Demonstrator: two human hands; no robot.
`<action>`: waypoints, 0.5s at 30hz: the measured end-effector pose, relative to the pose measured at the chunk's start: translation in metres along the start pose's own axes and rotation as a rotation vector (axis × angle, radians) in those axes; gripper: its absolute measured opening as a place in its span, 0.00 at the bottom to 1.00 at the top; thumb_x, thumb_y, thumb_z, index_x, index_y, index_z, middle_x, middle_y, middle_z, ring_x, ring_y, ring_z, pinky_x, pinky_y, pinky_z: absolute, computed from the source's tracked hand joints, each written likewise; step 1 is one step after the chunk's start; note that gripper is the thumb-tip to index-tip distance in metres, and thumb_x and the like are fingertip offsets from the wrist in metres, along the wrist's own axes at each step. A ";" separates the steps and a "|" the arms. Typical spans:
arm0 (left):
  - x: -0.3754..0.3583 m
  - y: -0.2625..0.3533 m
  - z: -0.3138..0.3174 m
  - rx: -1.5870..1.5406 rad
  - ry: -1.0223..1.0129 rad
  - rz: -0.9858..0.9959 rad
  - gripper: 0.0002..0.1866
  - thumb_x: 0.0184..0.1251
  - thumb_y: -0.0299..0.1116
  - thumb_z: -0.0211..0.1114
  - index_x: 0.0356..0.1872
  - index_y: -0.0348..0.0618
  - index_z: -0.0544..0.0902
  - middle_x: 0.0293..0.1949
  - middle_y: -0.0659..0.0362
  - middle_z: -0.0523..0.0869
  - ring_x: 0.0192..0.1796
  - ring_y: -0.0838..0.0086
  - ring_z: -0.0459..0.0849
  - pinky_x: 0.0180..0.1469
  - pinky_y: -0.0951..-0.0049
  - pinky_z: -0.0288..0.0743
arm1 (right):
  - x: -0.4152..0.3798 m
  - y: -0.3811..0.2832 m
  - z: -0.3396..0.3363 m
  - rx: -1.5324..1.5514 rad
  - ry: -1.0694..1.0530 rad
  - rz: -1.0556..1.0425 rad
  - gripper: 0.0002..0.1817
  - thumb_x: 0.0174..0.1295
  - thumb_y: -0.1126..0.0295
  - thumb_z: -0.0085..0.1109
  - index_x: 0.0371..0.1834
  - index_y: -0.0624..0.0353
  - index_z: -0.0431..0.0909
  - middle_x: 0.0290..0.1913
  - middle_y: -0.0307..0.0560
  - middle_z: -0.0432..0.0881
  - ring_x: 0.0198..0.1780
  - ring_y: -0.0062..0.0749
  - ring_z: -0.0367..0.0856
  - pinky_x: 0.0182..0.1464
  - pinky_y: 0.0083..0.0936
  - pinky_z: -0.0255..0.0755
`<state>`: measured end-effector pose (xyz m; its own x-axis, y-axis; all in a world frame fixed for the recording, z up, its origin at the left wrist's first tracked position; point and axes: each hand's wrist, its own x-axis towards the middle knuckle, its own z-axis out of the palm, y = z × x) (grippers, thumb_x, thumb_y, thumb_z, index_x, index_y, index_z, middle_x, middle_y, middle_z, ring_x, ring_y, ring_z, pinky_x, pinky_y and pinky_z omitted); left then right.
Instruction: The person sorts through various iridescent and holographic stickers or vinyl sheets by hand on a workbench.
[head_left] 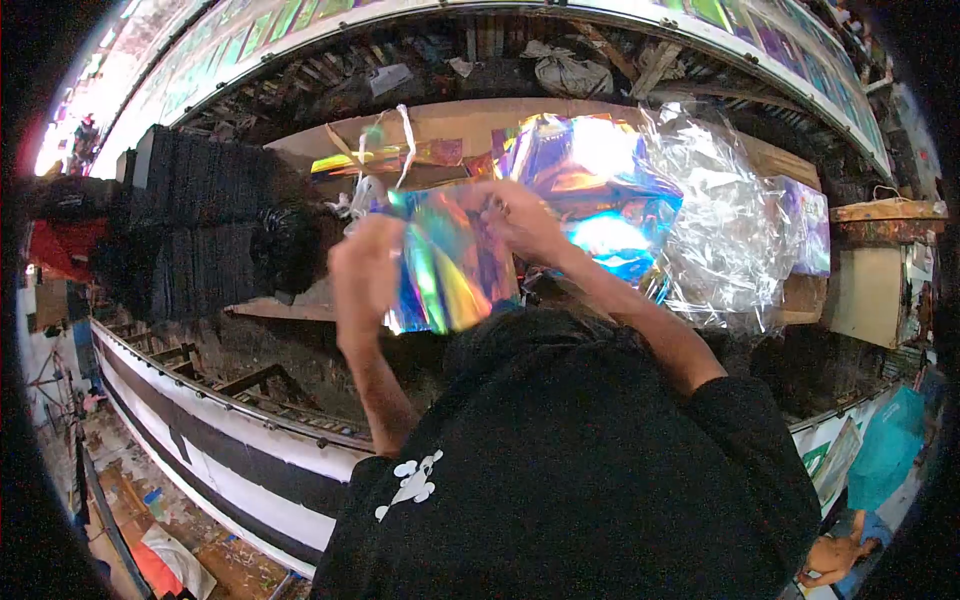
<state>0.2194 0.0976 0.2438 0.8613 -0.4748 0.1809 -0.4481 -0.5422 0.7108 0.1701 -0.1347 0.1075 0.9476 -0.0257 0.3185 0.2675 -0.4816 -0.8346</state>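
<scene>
My left hand (pixel 368 262) is closed at the left edge of a shiny iridescent plastic sheet (pixel 445 275), which reflects green, yellow and violet. At the sheet's upper right edge is my right hand (pixel 522 222), fingers bent in on it and blurred by motion. The sheet hangs upright between both hands, close in front of my body. Just right of it lies a larger stack of iridescent film (pixel 590 190), bright blue and white. White ties (pixel 407 145) stick up behind my left hand, near a flat orange and purple piece (pixel 430 155).
Crumpled clear plastic wrap (pixel 725 220) covers the right part of the cardboard-topped table (pixel 300 312). Tall black stacks (pixel 200 220) stand at the left. A wooden stand (pixel 885 260) is beyond the right end. A person (pixel 840 555) sits at lower right by a teal cloth (pixel 888 448).
</scene>
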 end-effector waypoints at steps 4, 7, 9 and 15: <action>0.010 0.022 0.056 0.068 -0.269 0.260 0.08 0.67 0.33 0.63 0.39 0.41 0.84 0.33 0.46 0.85 0.36 0.55 0.86 0.38 0.62 0.78 | 0.014 -0.078 -0.080 -0.307 -0.004 -0.340 0.27 0.61 0.69 0.59 0.67 0.52 0.70 0.64 0.53 0.72 0.68 0.53 0.64 0.70 0.43 0.57; 0.030 0.067 0.054 -0.174 -0.104 0.125 0.08 0.69 0.35 0.62 0.38 0.40 0.83 0.29 0.46 0.84 0.34 0.49 0.84 0.34 0.62 0.77 | 0.003 -0.069 -0.096 -0.288 -0.123 -0.136 0.17 0.61 0.72 0.57 0.54 0.57 0.75 0.47 0.53 0.81 0.52 0.51 0.78 0.53 0.42 0.71; 0.045 0.079 0.062 -0.091 -0.050 0.068 0.08 0.70 0.35 0.62 0.38 0.40 0.82 0.28 0.46 0.83 0.33 0.47 0.83 0.32 0.61 0.75 | 0.000 -0.073 -0.097 -0.157 0.037 0.005 0.06 0.64 0.71 0.54 0.40 0.59 0.77 0.28 0.53 0.81 0.31 0.51 0.81 0.34 0.42 0.71; 0.040 0.114 0.112 -0.173 0.174 0.334 0.14 0.75 0.38 0.55 0.32 0.38 0.75 0.21 0.42 0.77 0.27 0.43 0.80 0.24 0.54 0.68 | -0.008 -0.088 -0.106 -0.322 0.220 -0.031 0.07 0.66 0.66 0.53 0.37 0.57 0.73 0.22 0.57 0.77 0.26 0.59 0.78 0.28 0.50 0.68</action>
<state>0.1761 -0.0611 0.2562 0.7099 -0.4725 0.5222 -0.6754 -0.2467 0.6950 0.1208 -0.1848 0.2263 0.8704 -0.1773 0.4593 0.1935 -0.7347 -0.6503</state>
